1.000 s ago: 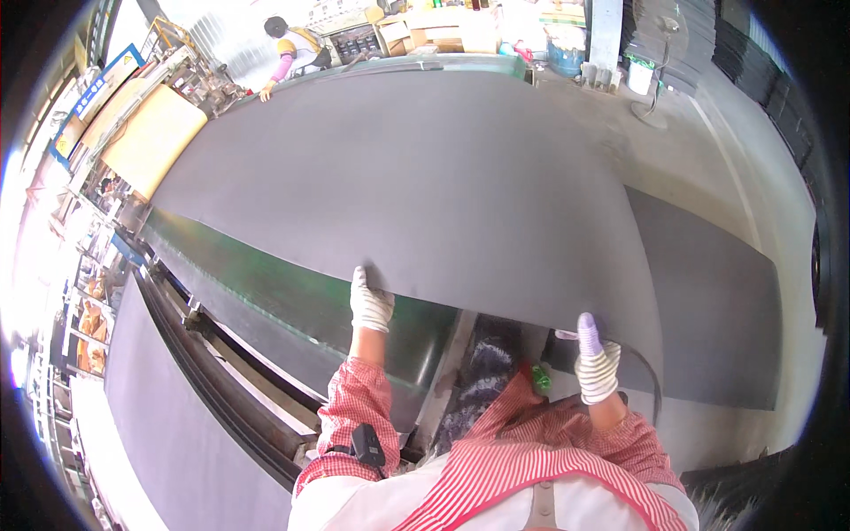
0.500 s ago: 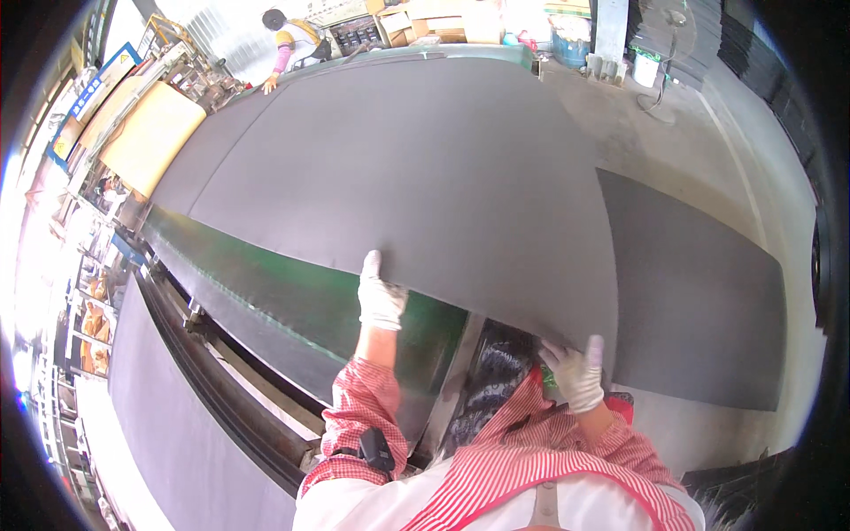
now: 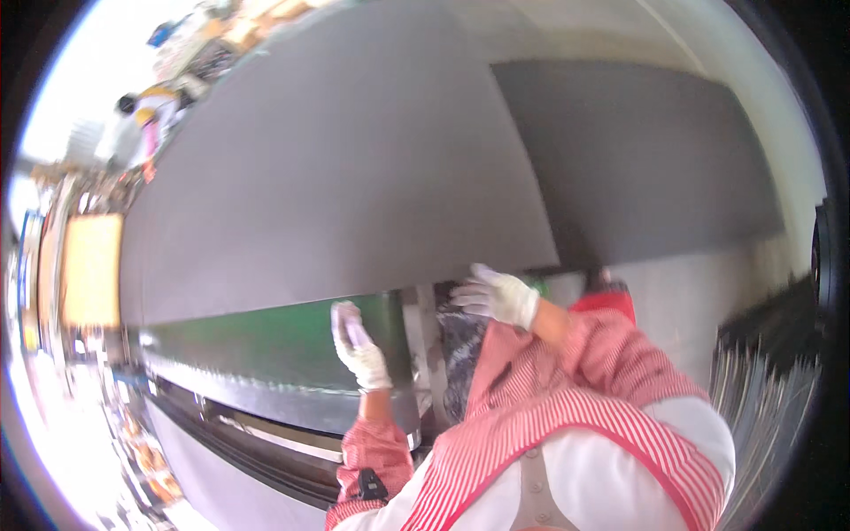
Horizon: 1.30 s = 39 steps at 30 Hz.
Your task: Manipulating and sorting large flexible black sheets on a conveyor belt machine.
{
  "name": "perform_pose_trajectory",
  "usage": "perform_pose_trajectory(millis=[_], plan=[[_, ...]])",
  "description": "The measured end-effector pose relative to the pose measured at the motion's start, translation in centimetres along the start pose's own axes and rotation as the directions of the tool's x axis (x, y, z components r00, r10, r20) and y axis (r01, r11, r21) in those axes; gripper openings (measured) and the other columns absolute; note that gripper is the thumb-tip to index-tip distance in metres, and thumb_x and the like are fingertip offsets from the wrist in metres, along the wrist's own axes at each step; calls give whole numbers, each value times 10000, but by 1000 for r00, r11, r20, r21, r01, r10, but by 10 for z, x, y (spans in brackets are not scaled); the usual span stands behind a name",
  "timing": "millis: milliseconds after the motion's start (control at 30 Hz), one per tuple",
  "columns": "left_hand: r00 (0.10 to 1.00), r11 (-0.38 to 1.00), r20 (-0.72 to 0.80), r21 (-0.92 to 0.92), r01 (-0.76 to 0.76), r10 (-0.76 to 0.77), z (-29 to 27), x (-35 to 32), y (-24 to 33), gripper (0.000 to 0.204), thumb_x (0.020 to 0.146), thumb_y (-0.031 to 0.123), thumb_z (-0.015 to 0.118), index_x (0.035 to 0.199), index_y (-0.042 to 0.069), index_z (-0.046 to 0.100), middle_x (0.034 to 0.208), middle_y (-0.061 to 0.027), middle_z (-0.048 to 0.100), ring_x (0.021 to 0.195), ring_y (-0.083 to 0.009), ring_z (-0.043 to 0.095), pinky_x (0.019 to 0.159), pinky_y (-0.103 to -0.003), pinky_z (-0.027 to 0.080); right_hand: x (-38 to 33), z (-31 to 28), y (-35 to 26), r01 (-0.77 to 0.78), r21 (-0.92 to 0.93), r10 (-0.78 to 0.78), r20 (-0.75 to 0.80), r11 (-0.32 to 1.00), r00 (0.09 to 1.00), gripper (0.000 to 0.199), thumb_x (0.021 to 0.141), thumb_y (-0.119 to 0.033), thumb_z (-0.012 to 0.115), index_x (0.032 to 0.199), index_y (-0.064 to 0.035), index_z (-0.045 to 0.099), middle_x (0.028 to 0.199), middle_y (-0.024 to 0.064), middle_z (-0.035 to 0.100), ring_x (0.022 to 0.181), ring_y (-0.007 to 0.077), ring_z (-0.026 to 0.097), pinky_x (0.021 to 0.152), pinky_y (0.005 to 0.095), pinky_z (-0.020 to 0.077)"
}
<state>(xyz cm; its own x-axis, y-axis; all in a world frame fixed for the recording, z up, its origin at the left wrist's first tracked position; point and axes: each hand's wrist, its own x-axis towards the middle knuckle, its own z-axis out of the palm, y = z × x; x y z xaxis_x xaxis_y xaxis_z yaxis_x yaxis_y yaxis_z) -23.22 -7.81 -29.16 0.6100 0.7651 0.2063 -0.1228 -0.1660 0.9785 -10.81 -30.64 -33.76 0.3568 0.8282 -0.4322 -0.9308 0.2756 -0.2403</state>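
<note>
A large dark grey sheet [image 3: 354, 159] stretches out in front of me, lying across a green belt surface [image 3: 257, 358]. My left hand [image 3: 359, 350], in a white glove, hovers over the belt just short of the sheet's near edge, fingers extended and holding nothing. Close to the sheet's near right corner is my right hand [image 3: 503, 298], also gloved, with its fingers spread. Its fingertips lie at the edge, though whether they touch the sheet I cannot tell.
To the right lies another dark sheet [image 3: 646, 168], lower down. Stacked thin sheets [image 3: 761, 389] stand at the lower right. A black, shiny wrapped thing [image 3: 460, 354] sits before my body. Another person [image 3: 158, 115] is at the far left, beside the big sheet.
The view has swung right, so the scene shifts left and turns. My left hand has come off the sheet's edge, while my right hand has spread its fingers along it.
</note>
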Motion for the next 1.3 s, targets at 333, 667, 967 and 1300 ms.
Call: perform_pose_trajectory(millis=[333,667,967,1300], plan=[[641,558,740,626,-545,-204,78,-136,-43,592,732,277,538,1216,10,326,1220,-245,333,1106,-423,320,937,-503,243,-29,-216,-87,454,206,-285,-544,867,789,490,830,-301,478,1188,18,378,1158,189,463,1006,249,502,828,338,419],[643,404,709,699,-590,-288,103,-132,-37,580,735,297,513,1222,37,337,1218,-271,303,1085,-445,318,904,-529,255,34,-472,-11,137,386,311,-870,912,383,666,825,-491,352,1290,-24,258,1335,107,296,1241,200,250,1005,334,201],[636,327,688,726,-605,-349,130,-118,-27,588,693,238,535,1194,5,335,1165,-266,319,1035,-444,348,874,-522,286,67,-478,-43,370,418,340,-904,830,259,770,747,-577,460,1281,-46,299,1339,125,283,1217,242,282,1003,325,207],[533,733,750,604,-313,-391,258,-107,-19,723,677,181,653,1238,-50,259,1214,-244,324,1135,-351,316,973,-411,240,-72,-274,-189,755,158,-196,-913,636,357,269,721,-403,620,852,-171,579,903,-5,596,772,190,549,639,370,440]])
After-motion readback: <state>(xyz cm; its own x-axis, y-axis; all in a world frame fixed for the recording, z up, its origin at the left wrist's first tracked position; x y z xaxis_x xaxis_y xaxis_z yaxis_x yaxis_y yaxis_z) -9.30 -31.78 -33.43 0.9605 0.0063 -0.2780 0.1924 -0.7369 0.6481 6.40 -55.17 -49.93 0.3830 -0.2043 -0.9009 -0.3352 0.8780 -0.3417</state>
